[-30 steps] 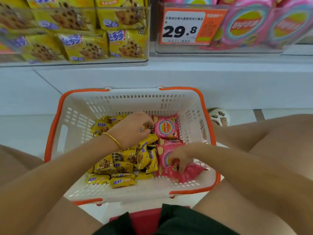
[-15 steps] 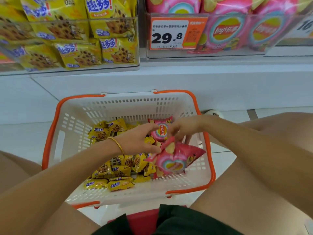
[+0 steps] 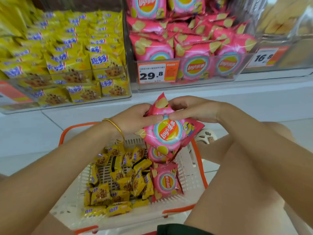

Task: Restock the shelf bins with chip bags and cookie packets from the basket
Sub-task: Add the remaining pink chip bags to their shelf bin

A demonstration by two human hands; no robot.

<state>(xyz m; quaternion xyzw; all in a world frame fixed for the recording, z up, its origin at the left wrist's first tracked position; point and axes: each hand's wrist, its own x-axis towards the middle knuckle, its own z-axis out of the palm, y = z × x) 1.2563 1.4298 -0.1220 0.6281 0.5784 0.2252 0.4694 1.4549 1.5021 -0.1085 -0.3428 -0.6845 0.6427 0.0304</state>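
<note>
white shelf [image 3: 220,93] carries clear bins [image 3: 186,86] side by side; the basket [image 3: 192,177] rests on the pale floor [image 3: 25,133].

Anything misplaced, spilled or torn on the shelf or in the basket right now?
Nothing stands out. Cookie packets fill the left bin, chip bags the right bin, unmixed. The left hand and right hand grip pink bags over the basket; none looks torn.
</note>
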